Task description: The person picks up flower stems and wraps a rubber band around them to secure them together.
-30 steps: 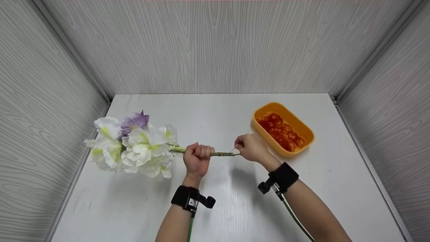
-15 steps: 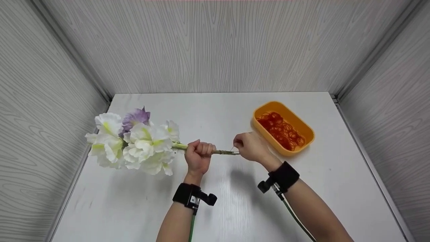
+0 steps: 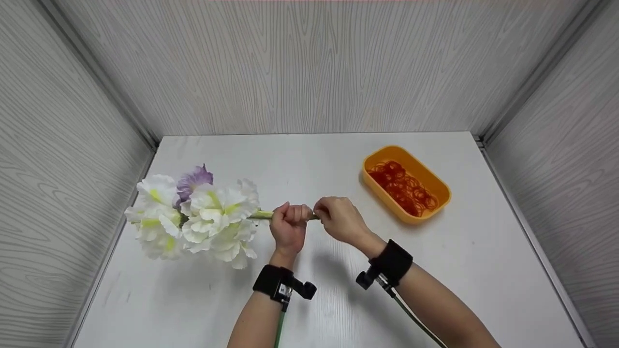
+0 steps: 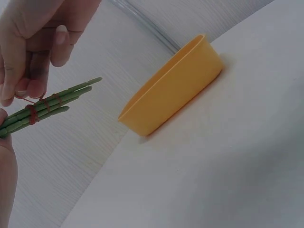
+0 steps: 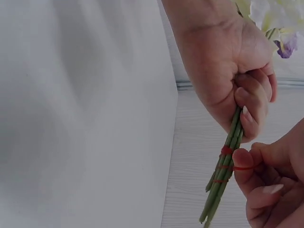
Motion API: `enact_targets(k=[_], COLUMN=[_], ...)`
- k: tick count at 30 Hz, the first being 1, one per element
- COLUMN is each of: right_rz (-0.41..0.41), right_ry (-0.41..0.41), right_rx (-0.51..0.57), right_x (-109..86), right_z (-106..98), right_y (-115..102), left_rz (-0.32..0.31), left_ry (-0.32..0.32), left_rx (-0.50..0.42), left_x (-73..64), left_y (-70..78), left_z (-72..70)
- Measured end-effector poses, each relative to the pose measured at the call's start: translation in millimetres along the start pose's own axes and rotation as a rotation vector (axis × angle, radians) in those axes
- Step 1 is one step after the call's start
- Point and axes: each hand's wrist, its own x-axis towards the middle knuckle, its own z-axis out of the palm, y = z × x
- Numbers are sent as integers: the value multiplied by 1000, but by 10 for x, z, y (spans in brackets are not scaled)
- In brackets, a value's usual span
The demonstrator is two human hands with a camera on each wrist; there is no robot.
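My left hand [image 3: 289,229] grips a bunch of artificial flowers [image 3: 217,212] by the stems, holding it sideways above the table. The blooms, white-yellow with one purple, point left. Green stem ends [image 4: 71,97] stick out past the fist, and red rubber-band loops [image 5: 226,150] lie around them close to it. Beside that fist, my right hand [image 3: 341,220] pinches a red rubber band [image 5: 244,168] between thumb and fingers. This band stretches from the stems to the fingertips. In the head view, the hands hide most of the stem ends.
An orange box [image 3: 385,194] with a heap of red rubber bands [image 3: 401,188] stands at the right, behind my right hand. Wood-grain panels [image 3: 309,67] enclose the white table [image 3: 464,290] at the back and both sides.
My right hand has moved left along the stems, from their tips to close beside the left fist. The flower heads dip slightly toward me. The left hand keeps its grip.
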Motion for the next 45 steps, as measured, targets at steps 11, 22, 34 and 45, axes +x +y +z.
enact_targets(k=[11, 22, 34, 45], right_rz=[-193, -68, 502, 608], right_ry=[91, 61, 126, -23], right_rx=[247, 638, 1237, 1157], right_x=[-70, -347, -357, -153], right_z=[59, 216, 426, 347], right_y=[-220, -37, 314, 631], left_rz=[-28, 122, 99, 1], left_ry=[215, 150, 245, 159], left_rx=[-10, -254, -384, -497], left_x=[-1, 138, 95, 11], left_y=[-2, 146, 73, 115], left_z=[87, 70, -11, -55])
